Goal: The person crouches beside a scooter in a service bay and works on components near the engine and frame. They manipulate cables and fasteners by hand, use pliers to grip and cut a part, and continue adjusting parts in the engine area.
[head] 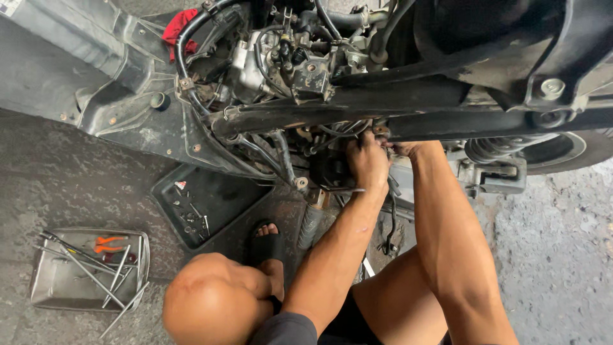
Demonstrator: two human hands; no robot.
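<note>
A stripped scooter fills the top of the head view, its black frame tube [408, 105] running across above the exposed engine [287, 64] with hoses and wiring. My left hand [367, 160] reaches under the frame tube, fingers closed around a small part among the cables. My right hand [399, 148] is just beside it, mostly hidden behind the frame and my left hand; what it grips cannot be seen. Both forearms stretch up from my bent knees [211, 300]. My foot in a black sandal [267, 246] rests on the ground below the engine.
A black plastic tray [223, 195] with small screws and bits lies on the concrete. A metal tray [57, 287] at lower left holds several long tools and orange-handled pliers. A red rag [179, 29] hangs at top left. The rear shock spring [495, 148] and wheel [575, 150] sit right.
</note>
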